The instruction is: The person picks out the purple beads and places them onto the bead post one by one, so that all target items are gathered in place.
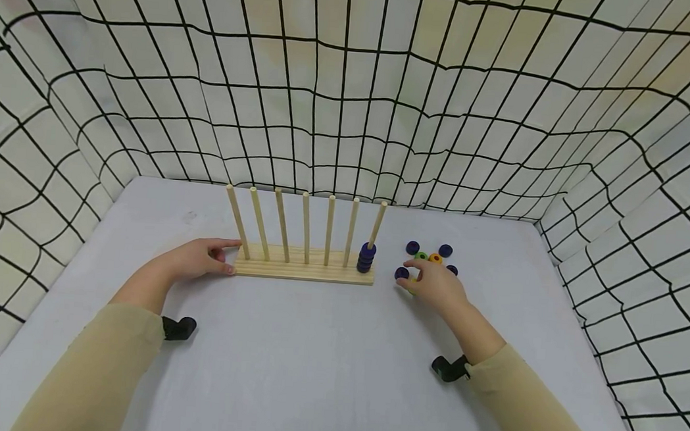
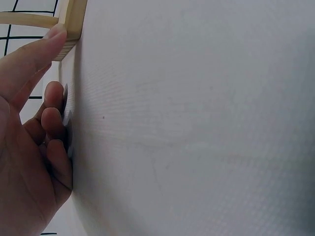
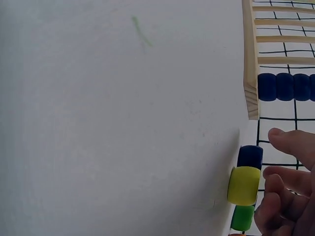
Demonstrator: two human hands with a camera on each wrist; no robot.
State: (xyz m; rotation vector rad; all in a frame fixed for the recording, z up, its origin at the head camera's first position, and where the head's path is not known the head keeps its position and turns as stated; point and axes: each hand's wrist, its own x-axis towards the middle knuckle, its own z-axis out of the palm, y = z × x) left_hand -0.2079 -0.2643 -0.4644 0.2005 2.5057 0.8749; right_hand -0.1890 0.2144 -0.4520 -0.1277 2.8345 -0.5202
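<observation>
Wooden peg rack (image 1: 304, 273) on the worktop (image 1: 312, 365), its left end pinched between thumb and forefinger of the left hand (image 1: 194, 259); right hand (image 1: 435, 287) poised, thumb and forefinger parted, over a dark-blue bead (image 1: 401, 273) near the rack's right end.

the rack base (image 1: 304, 273) is pale wood with darker grain stripes, its pegs (image 1: 306, 229) the same plain tan. the stacked beads (image 1: 365, 259) at its 3 o'clock end are all dark blue. in the cluster beyond, loose beads show dark blue (image 1: 413, 247) at 11, 1, 3 and 9 o'clock, orange (image 1: 435, 258) at 1, green (image 1: 421, 256) at 11, yellow (image 3: 244, 186) at 7. the surface (image 1: 289, 357) is white, the sleeves (image 1: 92, 371) plain khaki, the net (image 1: 317, 40) a black grid.
</observation>
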